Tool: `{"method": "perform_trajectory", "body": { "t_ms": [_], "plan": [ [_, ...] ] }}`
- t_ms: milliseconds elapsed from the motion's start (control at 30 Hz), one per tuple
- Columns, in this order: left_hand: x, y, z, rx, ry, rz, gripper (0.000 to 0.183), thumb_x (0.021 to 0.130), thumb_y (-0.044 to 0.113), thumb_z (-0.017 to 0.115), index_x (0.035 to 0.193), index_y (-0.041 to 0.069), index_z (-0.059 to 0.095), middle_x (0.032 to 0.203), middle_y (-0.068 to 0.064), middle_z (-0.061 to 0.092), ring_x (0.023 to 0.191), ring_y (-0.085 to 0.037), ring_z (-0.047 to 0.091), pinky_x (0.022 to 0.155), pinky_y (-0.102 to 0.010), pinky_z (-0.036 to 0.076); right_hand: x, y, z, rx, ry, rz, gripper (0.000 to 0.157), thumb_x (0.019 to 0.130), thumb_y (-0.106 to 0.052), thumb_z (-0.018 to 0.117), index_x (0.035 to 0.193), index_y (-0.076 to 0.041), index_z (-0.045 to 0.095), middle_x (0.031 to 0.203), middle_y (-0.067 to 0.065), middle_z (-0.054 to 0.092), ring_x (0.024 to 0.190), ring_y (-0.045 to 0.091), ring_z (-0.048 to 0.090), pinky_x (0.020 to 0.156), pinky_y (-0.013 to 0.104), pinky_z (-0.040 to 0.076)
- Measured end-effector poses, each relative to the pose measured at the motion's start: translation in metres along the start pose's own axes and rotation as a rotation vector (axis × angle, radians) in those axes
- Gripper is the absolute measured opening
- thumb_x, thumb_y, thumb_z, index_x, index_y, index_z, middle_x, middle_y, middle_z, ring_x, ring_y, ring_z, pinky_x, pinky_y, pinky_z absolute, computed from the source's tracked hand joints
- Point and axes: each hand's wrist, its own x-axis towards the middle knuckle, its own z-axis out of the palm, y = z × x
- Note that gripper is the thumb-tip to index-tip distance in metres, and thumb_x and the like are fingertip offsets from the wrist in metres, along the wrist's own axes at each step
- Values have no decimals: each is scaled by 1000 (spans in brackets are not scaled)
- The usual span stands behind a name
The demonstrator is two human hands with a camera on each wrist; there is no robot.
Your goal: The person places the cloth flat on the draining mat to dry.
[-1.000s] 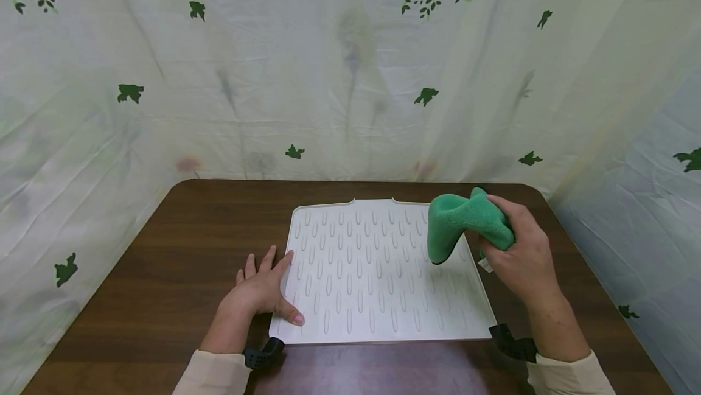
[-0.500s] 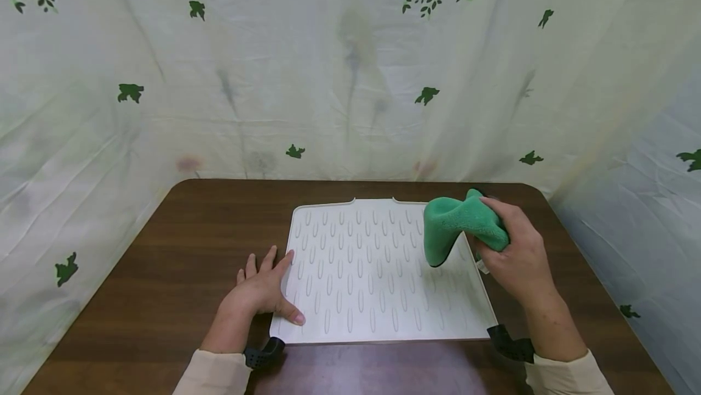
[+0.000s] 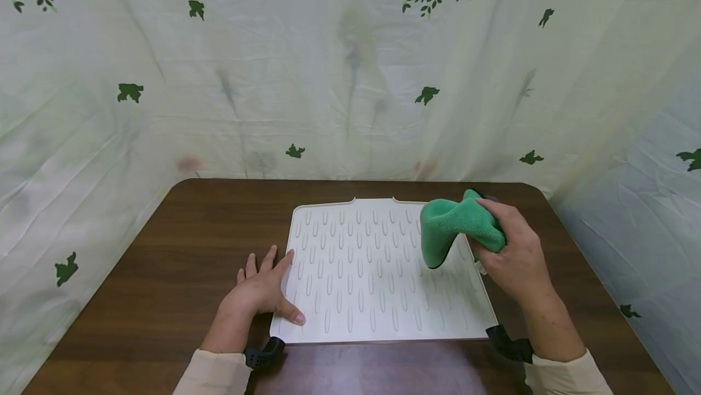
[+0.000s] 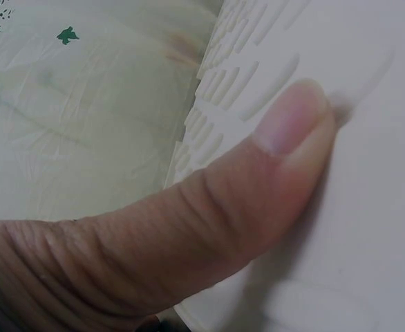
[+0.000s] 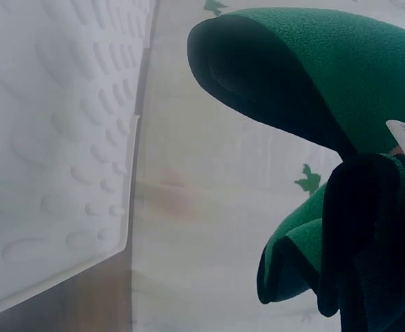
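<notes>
A white plastic tray (image 3: 361,316) with rows of raised oval ridges lies flat on the brown table. My left hand (image 3: 260,291) rests at its left edge, fingers spread and straight. In the left wrist view the thumb (image 4: 209,214) lies on the white surface. Over the tray's right side my right hand (image 3: 517,255) grips a bunched green cloth (image 3: 457,224). The right wrist view shows the cloth (image 5: 347,76) with a dark edging and a small white label (image 5: 404,142), held apart from the tray. Most of the right fingers are hidden behind the cloth.
The wooden table (image 3: 219,218) extends past the tray on all sides. Behind it hangs a pale curtain (image 3: 328,78) printed with green leaves and birds. Black bands (image 3: 263,353) circle both wrists.
My right hand has shifted slightly left with the green cloth, which now hangs a little farther over the tray. The left hand and the tray have stayed put.
</notes>
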Motion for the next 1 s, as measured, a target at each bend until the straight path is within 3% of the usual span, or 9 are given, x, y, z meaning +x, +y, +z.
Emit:
{"method": "perform_trajectory", "body": {
  "t_ms": [567, 1000],
  "plan": [
    [-2, 2, 0, 5, 5, 1, 150, 43, 53, 100, 165, 18, 20, 171, -26, 2, 150, -65, -6, 116, -80, 4, 0, 0, 2, -16, -22, -29, 69, 72, 16, 79, 135, -4, 59, 125, 20, 63, 107, 37, 60, 89, 66, 50],
    [-1, 2, 0, 4, -3, -7, 149, 43, 51, 100, 165, 17, 20, 171, -25, 1, 150, -64, -7, 116, -80, 3, -1, -2, 5, -16, -32, -38, 68, 72, 17, 77, 134, -4, 60, 124, 20, 63, 106, 37, 60, 89, 64, 52]
  ]
}}
